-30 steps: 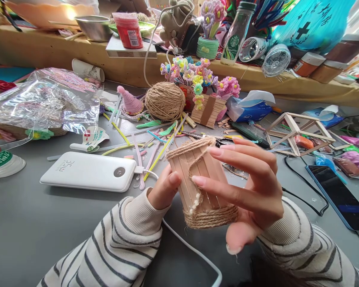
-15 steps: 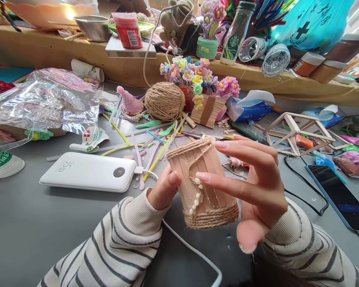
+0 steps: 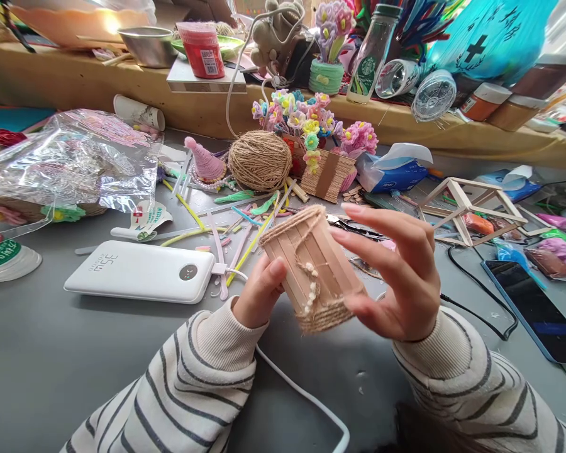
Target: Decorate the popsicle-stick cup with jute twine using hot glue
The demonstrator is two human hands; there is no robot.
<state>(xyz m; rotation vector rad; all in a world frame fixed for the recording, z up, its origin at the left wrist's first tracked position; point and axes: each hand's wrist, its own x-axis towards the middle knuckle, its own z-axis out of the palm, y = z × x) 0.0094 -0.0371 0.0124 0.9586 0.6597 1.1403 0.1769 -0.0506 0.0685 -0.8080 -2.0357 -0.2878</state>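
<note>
moved: the little cup built of upright wooden craft sticks with jute twine wound round top and bottom (image 3: 314, 270) has tipped over since a second ago, rim now leaning up-left, base down-right. It also sits a bit higher in frame, and the right hand has slid from the front round to the base side.
step: looks like checking or pressing the twine trim, with a loose strand and small white beads running down the front.
next move: I'd say a steady pinch and a slow turn, so the strand doesn't peel off.
left hand (image 3: 259, 292): half curled, thumb on the cup's left wall, holding it.
right hand (image 3: 396, 277): fingers spread fairly wide, cradling the cup's base and right side.
where: held in the air over the near middle of the grey tabletop (image 3: 51, 352).
around: white power bank (image 3: 139, 280) towards the left edge, ball of jute twine (image 3: 259, 160) behind it.
</note>
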